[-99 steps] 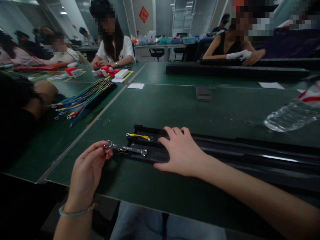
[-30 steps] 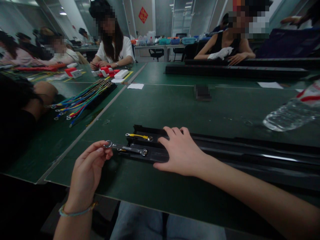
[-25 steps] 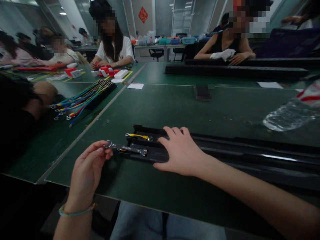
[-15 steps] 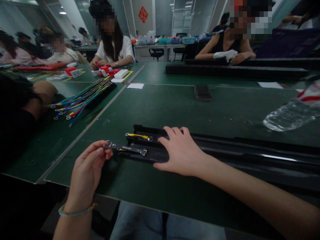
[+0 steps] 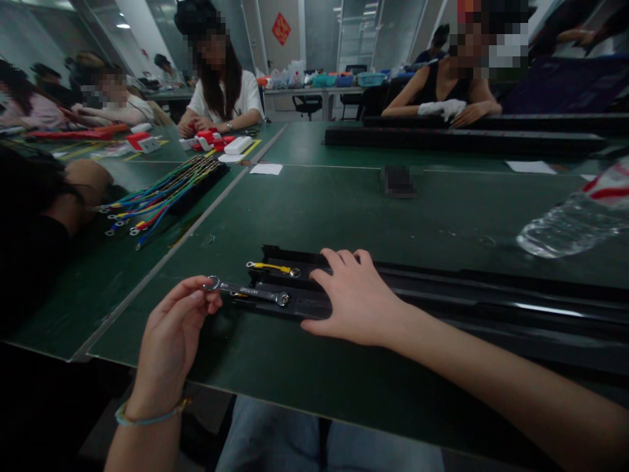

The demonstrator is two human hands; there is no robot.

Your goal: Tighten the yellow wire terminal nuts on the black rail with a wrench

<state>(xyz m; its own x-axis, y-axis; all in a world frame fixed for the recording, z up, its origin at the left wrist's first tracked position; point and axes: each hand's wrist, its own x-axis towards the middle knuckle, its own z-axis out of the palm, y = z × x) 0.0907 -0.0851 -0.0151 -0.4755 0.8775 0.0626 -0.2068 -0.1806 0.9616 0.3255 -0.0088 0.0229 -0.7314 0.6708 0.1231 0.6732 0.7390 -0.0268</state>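
Wrench [image 5: 248,292] lies across left end of black rail [image 5: 491,301] near front edge of green table [image 5: 344,210], one end on rail just below yellow lead [image 5: 272,267], other end pinched btw thumb & fingertips of left hand [image 5: 171,337]. Right hand [image 5: 358,298] open, palm down, flat on rail just right of wrench. Coloured wire bundle [image 5: 157,196] sits to left & water bottle [image 5: 570,226] to right, both well apart from hands.

Left hand [image 5: 170,341] raised, fingers [image 5: 196,296] pinched together; right hand [image 5: 356,301] flat, palm down, forearm extended.
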